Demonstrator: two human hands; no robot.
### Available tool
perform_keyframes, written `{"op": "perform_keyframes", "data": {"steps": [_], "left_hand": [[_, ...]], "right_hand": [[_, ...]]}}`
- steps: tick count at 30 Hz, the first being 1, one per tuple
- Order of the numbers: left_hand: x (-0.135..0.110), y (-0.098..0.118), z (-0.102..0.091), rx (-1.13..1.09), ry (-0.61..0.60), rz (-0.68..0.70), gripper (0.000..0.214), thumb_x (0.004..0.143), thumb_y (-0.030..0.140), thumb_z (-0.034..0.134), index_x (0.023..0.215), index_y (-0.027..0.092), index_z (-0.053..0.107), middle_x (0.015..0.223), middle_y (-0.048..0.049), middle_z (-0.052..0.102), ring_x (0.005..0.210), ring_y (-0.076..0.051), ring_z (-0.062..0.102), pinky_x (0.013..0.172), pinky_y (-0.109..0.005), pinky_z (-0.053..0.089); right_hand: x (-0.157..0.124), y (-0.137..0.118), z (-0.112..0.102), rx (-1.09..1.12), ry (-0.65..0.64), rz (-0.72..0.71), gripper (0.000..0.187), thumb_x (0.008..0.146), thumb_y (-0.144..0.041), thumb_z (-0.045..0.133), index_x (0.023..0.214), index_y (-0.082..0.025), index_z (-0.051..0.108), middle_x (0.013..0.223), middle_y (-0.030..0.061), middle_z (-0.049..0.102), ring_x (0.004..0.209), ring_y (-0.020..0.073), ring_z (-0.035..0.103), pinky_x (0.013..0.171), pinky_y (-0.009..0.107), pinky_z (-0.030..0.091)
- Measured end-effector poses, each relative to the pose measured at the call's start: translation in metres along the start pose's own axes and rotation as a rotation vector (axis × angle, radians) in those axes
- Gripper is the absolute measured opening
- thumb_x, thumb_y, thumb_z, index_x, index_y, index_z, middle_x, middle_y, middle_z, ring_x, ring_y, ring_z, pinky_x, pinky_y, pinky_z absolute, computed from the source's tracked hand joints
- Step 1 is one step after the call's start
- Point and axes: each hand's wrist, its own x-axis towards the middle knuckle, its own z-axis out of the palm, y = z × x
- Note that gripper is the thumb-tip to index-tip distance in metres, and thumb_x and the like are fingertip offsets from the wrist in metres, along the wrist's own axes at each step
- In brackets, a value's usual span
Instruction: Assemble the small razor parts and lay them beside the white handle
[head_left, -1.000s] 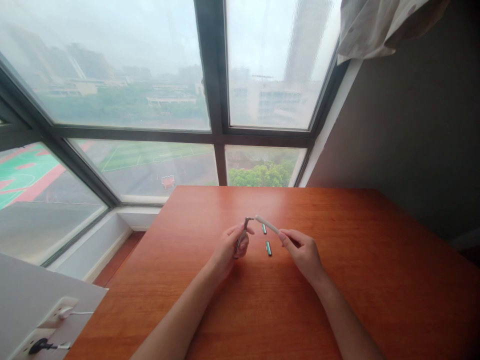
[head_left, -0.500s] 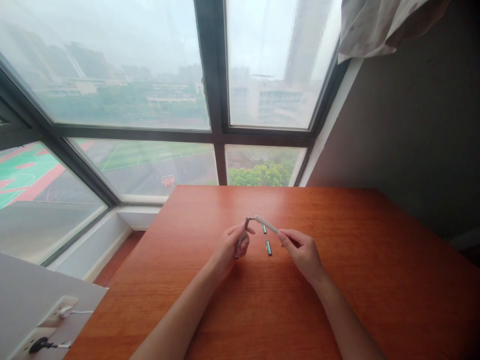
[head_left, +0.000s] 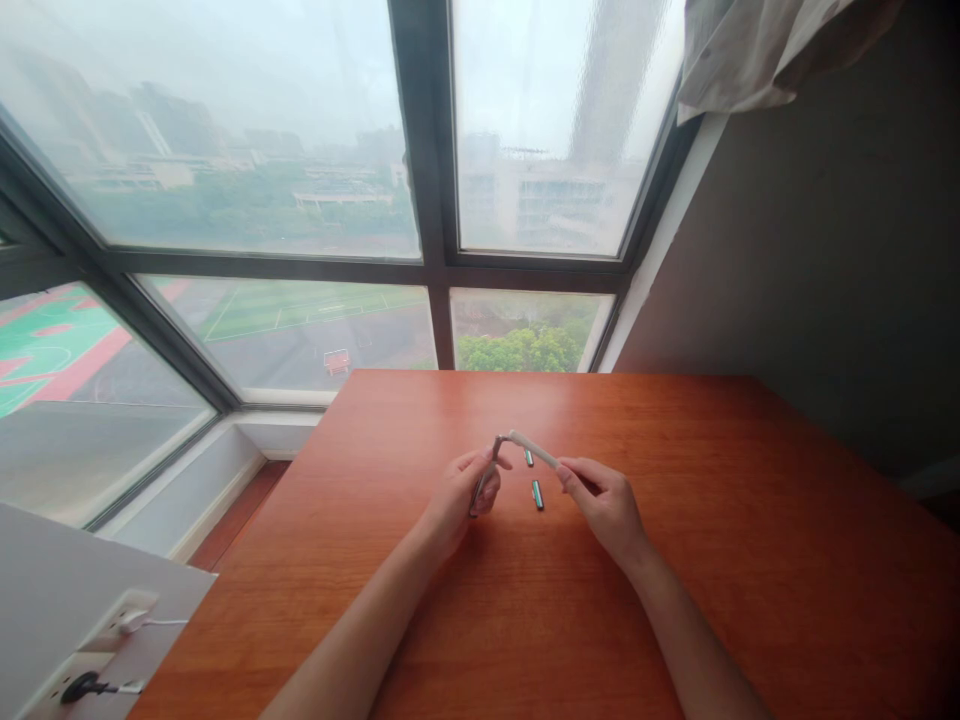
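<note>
My left hand [head_left: 461, 495] is closed around a slim dark-and-metallic razor handle [head_left: 480, 487], whose bent neck points up and to the right. My right hand [head_left: 604, 498] pinches the lower end of a pale, slim stick [head_left: 531, 446] of a kind I cannot make out. The stick's far end meets or nearly meets the tip of the handle; contact is too small to tell. Below, on the table, lie two small dark pieces with light green strips, like razor cartridges: a nearer cartridge [head_left: 538, 495] and a farther cartridge [head_left: 529, 458], partly hidden by the stick.
A reddish-brown wooden table [head_left: 712, 560] spreads under both arms. Beyond its far edge stand large windows with dark frames [head_left: 439, 265]. On the lower left wall are sockets with a white plug [head_left: 133, 622] and a black plug [head_left: 81, 687]. A curtain [head_left: 765, 60] hangs at upper right.
My left hand's handle has tilted very slightly, its tip shifting a little to the right. The right hand, the stick and the pieces on the table look the same.
</note>
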Motion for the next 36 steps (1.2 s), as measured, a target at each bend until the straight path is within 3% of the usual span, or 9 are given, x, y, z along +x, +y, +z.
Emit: {"op": "perform_keyframes", "data": {"steps": [36], "left_hand": [[-0.0016, -0.0018, 0.0033, 0.027, -0.021, -0.027, 0.037, 0.083, 0.050, 0.056, 0.085, 0.014, 0.059, 0.048, 0.0080, 0.037, 0.038, -0.004, 0.023, 0.039, -0.019, 0.012]], "right_hand": [[-0.0012, 0.0021, 0.0033, -0.001, 0.007, -0.022, 0.030, 0.086, -0.042, 0.057, 0.088, -0.016, 0.074, 0.079, 0.0067, 0.071, 0.070, 0.0195, 0.063, 0.062, 0.027, 0.049]]}}
